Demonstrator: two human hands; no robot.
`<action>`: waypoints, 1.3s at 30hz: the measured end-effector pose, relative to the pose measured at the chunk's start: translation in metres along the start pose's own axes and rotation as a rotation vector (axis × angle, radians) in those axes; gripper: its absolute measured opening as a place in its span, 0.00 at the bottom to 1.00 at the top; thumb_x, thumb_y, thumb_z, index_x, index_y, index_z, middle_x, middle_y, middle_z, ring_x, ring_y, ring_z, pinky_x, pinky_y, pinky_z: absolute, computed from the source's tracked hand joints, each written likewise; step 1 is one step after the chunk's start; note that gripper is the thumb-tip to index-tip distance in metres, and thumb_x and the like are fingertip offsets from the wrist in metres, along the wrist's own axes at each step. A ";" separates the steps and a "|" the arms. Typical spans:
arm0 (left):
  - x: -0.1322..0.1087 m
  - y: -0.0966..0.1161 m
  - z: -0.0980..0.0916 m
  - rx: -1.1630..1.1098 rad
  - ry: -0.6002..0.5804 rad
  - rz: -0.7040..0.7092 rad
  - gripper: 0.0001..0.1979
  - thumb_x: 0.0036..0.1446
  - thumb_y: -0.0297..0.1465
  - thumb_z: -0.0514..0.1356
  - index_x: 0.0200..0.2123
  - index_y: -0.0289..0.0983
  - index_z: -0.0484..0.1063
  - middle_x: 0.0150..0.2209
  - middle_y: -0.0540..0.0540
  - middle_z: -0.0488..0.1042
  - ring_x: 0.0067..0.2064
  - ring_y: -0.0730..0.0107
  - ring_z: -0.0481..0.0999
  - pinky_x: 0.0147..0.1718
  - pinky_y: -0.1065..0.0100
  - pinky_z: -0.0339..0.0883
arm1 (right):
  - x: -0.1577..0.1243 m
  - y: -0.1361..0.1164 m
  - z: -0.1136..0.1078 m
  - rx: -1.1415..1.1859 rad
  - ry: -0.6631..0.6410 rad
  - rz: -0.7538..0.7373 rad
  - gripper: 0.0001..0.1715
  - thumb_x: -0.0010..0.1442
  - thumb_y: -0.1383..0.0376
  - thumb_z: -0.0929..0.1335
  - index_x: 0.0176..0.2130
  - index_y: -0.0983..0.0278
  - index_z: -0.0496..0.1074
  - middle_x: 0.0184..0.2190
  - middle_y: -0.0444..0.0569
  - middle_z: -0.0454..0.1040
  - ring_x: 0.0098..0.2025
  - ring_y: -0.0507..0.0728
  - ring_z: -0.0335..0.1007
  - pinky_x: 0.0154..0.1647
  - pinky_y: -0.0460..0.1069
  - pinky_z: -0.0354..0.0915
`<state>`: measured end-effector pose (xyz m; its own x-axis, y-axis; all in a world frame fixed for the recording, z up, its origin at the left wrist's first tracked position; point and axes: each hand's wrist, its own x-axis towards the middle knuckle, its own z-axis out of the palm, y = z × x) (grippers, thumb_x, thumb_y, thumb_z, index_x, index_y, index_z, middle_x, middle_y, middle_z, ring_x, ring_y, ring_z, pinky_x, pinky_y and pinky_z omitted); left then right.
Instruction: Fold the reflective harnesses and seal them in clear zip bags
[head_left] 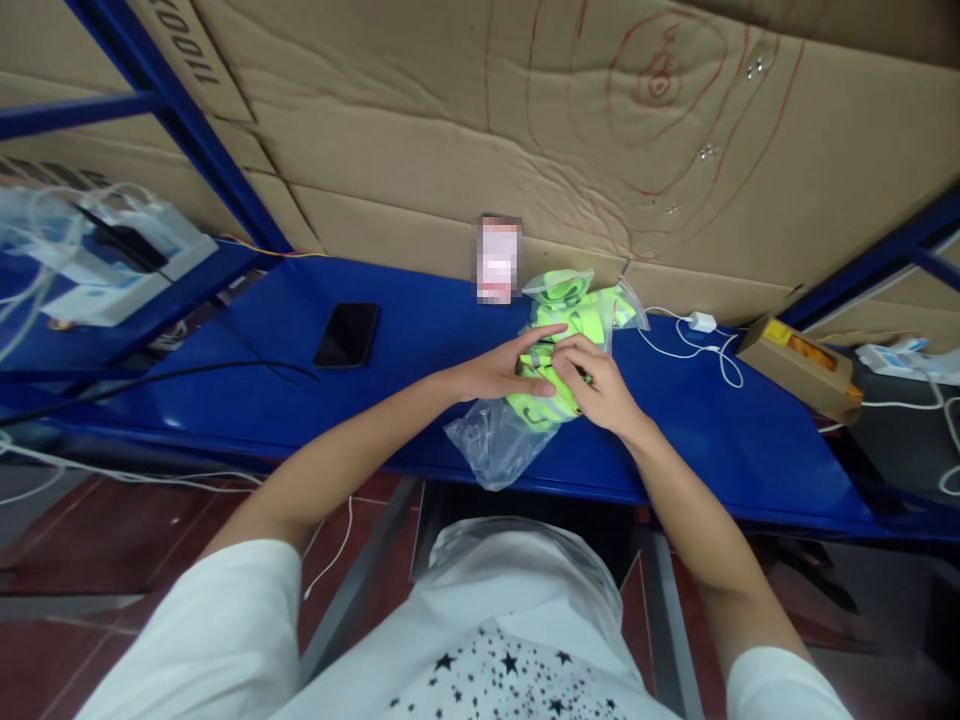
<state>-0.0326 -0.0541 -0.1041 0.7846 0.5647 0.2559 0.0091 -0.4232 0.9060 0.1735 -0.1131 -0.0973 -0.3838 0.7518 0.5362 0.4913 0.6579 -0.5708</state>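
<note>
A neon yellow-green bundle with grey reflective stripes (531,408) lies at the desk's front, partly hidden by my hands. My left hand (501,369) is at its left side, thumb and fingers stretched apart around a small striped neon piece. From the right, my right hand (598,388) has its fingers curled in a pinch on that neon reflective piece. Behind my hands are more neon items in clear plastic bags (559,287). A crumpled clear plastic bag (495,445) hangs over the front edge below my left hand.
On the blue desk (420,330) lies a black phone (346,335) to the left. A blurred-out phone-like object (498,262) leans against the cardboard wall (405,150). To the right are a white cable with charger (703,322) and a cardboard box (801,368). Power strips (127,285) sit at left.
</note>
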 end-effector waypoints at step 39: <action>0.001 -0.017 -0.018 -0.609 0.018 -0.210 0.41 0.42 0.30 0.80 0.61 0.43 0.74 0.62 0.38 0.73 0.58 0.53 0.76 0.52 0.63 0.69 | -0.005 0.013 0.003 0.014 0.137 0.028 0.13 0.69 0.57 0.68 0.50 0.59 0.77 0.46 0.51 0.80 0.43 0.57 0.77 0.43 0.51 0.72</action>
<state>-0.0430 -0.0340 -0.1133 0.7939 0.6057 0.0533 -0.1964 0.1725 0.9652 0.1793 -0.1088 -0.1093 -0.2595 0.7572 0.5994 0.4884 0.6383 -0.5949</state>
